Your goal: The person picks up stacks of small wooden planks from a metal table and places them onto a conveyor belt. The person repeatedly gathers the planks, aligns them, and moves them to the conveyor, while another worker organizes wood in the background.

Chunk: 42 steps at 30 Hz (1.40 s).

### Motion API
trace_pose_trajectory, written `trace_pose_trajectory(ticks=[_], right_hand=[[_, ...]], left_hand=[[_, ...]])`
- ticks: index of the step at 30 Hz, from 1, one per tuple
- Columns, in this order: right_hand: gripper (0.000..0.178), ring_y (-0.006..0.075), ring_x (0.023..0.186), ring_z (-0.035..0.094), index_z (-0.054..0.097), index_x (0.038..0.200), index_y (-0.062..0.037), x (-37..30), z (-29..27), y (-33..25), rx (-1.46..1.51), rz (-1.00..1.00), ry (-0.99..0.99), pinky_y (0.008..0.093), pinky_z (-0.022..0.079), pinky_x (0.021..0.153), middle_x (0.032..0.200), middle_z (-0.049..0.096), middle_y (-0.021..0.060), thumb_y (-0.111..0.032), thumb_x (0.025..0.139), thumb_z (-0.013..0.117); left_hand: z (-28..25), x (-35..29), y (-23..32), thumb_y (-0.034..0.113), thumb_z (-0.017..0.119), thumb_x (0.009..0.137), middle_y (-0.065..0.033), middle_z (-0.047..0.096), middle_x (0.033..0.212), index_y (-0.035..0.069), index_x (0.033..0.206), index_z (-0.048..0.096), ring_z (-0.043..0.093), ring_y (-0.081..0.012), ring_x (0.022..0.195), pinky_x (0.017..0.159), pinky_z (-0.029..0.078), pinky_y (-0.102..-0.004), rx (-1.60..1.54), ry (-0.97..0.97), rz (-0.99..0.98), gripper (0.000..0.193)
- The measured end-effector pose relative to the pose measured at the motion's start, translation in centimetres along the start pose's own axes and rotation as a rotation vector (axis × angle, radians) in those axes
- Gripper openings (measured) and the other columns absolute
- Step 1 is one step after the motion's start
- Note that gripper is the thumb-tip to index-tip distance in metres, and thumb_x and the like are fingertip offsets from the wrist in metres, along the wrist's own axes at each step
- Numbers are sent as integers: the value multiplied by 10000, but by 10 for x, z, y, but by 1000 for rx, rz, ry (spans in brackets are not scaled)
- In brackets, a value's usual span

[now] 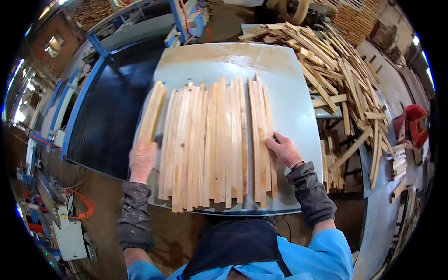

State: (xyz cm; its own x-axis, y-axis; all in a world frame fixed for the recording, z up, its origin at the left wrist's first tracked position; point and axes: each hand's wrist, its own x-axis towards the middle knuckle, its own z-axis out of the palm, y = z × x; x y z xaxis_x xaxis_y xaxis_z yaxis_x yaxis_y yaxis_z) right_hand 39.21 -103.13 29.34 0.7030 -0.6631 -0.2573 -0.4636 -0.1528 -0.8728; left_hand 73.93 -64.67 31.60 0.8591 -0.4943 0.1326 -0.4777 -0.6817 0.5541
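Observation:
Many long, pale wooden strips (212, 144) lie side by side, pointing away from me, on a light-coloured tabletop (294, 98). My left hand (143, 161), in a pinkish work glove, is closed around the near end of a small bundle of strips (153, 109) at the table's left edge. A gap parts that bundle from the middle row. On the right, my gloved right hand (283, 148) grips the outer side of a narrower group of strips (260, 140), its thumb on the wood. The strips' ends are uneven.
A dark conveyor belt (109, 102) with a blue frame adjoins the table's left side. Loose wooden pieces (336, 70) are heaped at the right and far right. A red object (416, 126) stands farther right. An orange coiled hose (86, 205) hangs at lower left near a white box (70, 238).

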Motion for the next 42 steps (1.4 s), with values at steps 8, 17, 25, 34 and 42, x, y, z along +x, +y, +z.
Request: trace_pose_trajectory(ticks=[8, 17, 25, 34, 42], right_hand=[[675, 297, 1055, 766, 642, 1421, -22, -1, 30, -25, -236, 11, -29, 404, 580, 972, 1150, 779, 213, -509, 961, 729], [622, 295, 1053, 758, 647, 1412, -43, 15, 71, -33, -150, 26, -45, 404, 570, 969, 1151, 787, 171, -471, 966, 720], [589, 268, 977, 749, 650, 1376, -29, 24, 158, -89, -213, 34, -47, 393, 571, 921, 1052, 779, 155, -439, 962, 732], [517, 218, 1004, 762, 679, 1339, -21, 43, 376, -198, -95, -10, -3, 371, 583, 930, 1089, 801, 130, -307, 925, 802], [506, 270, 967, 766, 688, 1271, -4, 103, 590, -290, -178, -7, -98, 383, 590, 902, 1062, 797, 143, -316, 898, 827]], left_hand=[[8, 21, -118, 521, 640, 1013, -238, 715, 1335, 23, 1379, 686, 665, -375, 1269, 1119, 487, -430, -142, -3, -241, 620], [-32, 18, -35, 557, 551, 1066, -43, 764, 1062, 35, 1179, 769, 656, -142, 952, 889, 500, -345, -686, -253, -465, 576], [-85, 51, -116, 681, 419, 1097, -49, 774, 1100, 51, 1264, 770, 679, -141, 986, 924, 506, -362, -702, -301, -325, 741], [-158, 133, -341, 457, 618, 1100, -66, 681, 1312, 53, 1385, 660, 632, -185, 1236, 1054, 519, -382, -734, -94, -164, 496], [-257, 205, -485, 607, 615, 965, -249, 379, 1702, 88, 1618, 444, 318, -433, 1589, 1294, 256, -528, 223, -107, -286, 852]])
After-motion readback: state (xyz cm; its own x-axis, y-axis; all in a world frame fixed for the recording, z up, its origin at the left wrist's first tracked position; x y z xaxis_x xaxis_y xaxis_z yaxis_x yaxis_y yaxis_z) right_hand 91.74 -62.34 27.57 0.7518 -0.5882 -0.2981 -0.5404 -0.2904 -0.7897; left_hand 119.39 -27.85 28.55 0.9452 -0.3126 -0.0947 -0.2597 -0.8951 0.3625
